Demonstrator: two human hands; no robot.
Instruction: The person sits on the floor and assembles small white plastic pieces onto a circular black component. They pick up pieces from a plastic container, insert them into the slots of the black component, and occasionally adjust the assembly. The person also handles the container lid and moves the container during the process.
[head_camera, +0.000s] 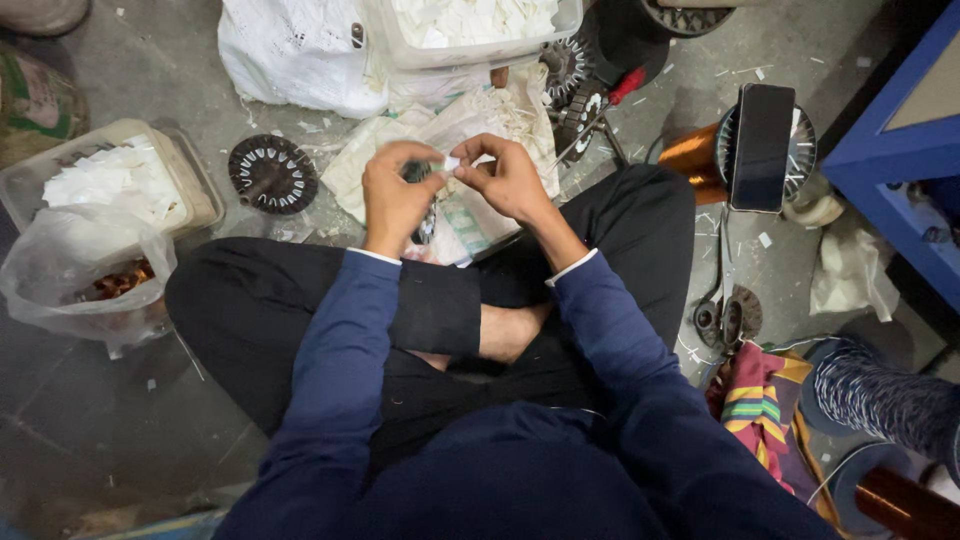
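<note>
I sit cross-legged on a grey floor in dark trousers and blue sleeves. My left hand (395, 195) grips a dark round slotted metal part (424, 222), mostly hidden by the fingers. My right hand (510, 178) pinches a small white paper slip (452, 163) at the part's top, thumb and forefinger together. Both hands meet over a pile of white paper and cloth (470, 120) in front of my knees.
Another slotted metal disc (272, 174) lies left of the hands. Clear tubs of white paper pieces stand at the left (120, 180) and top (470, 30). A red-handled screwdriver (600, 105), copper wire spool (700, 155), scissors (725, 310) and a blue frame (900, 150) are on the right.
</note>
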